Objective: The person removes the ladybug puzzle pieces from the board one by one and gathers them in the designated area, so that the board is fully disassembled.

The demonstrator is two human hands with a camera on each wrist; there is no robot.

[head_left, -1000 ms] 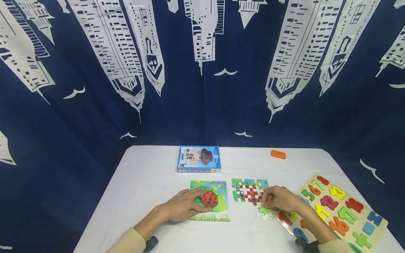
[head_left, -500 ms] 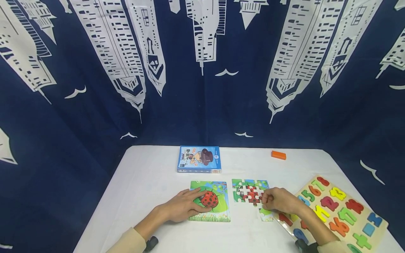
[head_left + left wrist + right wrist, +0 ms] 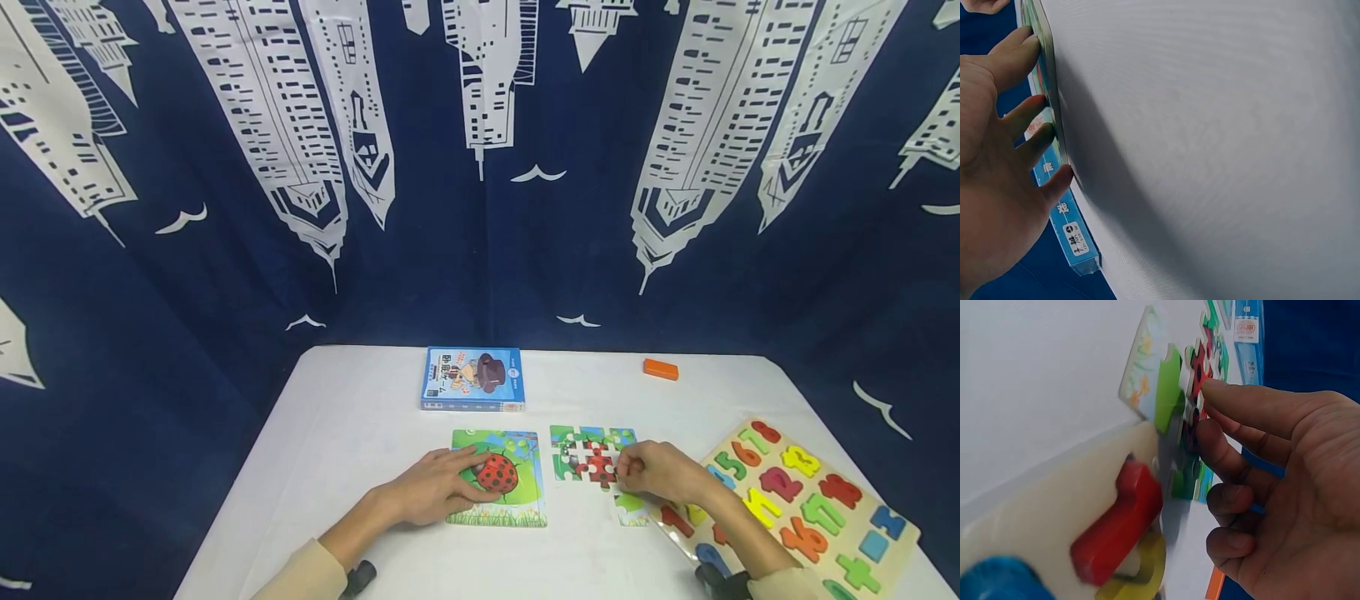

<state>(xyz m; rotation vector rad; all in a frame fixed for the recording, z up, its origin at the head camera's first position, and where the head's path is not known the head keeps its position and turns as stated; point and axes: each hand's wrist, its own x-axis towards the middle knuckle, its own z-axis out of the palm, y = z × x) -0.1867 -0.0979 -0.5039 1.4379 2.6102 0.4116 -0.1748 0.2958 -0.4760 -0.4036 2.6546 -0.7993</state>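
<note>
My left hand lies flat with spread fingers on a square ladybug picture board. In the left wrist view its fingertips rest on the board's edge. My right hand is at the right side of a partly joined ladybug jigsaw puzzle. The right wrist view shows the thumb and index finger pinching at a red-and-black puzzle piece, mostly hidden by the fingers; the other fingers are curled. Below this hand lies a green and white corner piece, apart from the ladybug pieces.
A wooden number board lies slanted at the right, under my right forearm, its corner close to the corner piece. Behind the picture board lies a blue game box. An orange block sits near the table's far edge.
My right hand has shifted slightly left, its fingertips closer in against the ladybug pieces. The left hand stays on the picture board.
</note>
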